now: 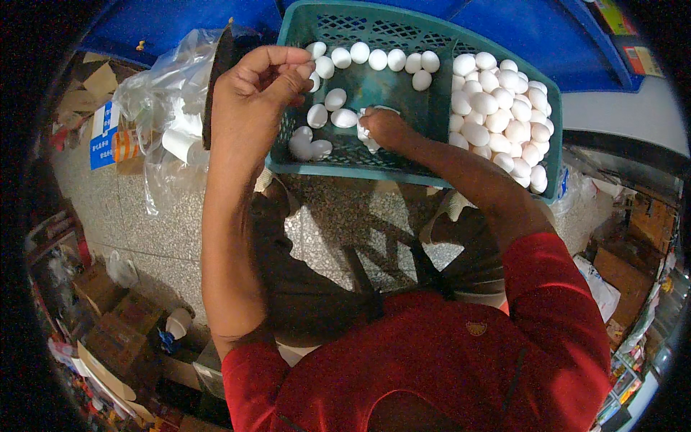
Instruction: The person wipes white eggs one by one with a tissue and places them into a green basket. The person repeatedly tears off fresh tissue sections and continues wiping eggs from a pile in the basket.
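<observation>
A green plastic crate [367, 171] lies before me, split by a divider. Its right part holds a heap of white eggs [499, 120]; in its left part, several eggs [378, 59] line the far side and others lie in small groups. My right hand [384, 127] grips a crumpled white cloth or tissue [368, 141] low in the left part, right beside an egg [344, 118]. My left hand [270, 75] is raised over the crate's left edge, thumb and forefinger nearly together near the eggs there; whether it holds anything cannot be told.
Left of the crate, clear plastic bags [162, 70] and a white roll [181, 144] stand by a dark board edge [213, 92]. Cardboard boxes [116, 318] sit at lower left and more boxes [626, 270] at right. A blue surface [518, 32] lies beyond the crate.
</observation>
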A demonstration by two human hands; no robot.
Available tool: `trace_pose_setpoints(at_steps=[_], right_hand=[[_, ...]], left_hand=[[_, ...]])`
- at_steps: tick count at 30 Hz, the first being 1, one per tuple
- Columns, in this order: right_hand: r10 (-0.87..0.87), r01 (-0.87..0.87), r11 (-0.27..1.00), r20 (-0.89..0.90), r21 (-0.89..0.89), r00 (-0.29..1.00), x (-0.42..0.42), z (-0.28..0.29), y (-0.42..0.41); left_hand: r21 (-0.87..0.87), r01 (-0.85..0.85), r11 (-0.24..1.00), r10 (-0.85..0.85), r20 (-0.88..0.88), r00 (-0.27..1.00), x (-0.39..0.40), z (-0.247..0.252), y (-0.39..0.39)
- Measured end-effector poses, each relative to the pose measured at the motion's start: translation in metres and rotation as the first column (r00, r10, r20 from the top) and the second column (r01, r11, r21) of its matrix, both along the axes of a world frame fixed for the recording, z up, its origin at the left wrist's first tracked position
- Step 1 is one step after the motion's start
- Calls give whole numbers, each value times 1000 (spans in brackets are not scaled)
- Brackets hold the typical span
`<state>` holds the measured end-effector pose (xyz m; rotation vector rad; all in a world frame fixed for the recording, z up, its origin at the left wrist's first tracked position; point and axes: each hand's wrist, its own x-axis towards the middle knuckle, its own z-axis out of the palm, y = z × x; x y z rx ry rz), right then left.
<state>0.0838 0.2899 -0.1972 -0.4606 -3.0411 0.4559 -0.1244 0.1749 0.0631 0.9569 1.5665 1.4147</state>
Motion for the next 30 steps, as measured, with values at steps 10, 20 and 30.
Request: trace_pose_setpoints(at_steps=[10, 20, 30], right_hand=[[119, -123, 992, 180, 12, 976, -4, -1, -7], [239, -154, 952, 328, -264, 914, 6, 2, 8], [-333, 433, 365, 319, -824, 887, 29, 28, 89]], left_hand=[[3, -3, 1000, 3, -14, 1000, -1, 2, -3], [39, -4, 999, 4, -7, 1000, -3, 2, -5], [24, -44, 999, 44, 24, 999, -6, 0, -10]])
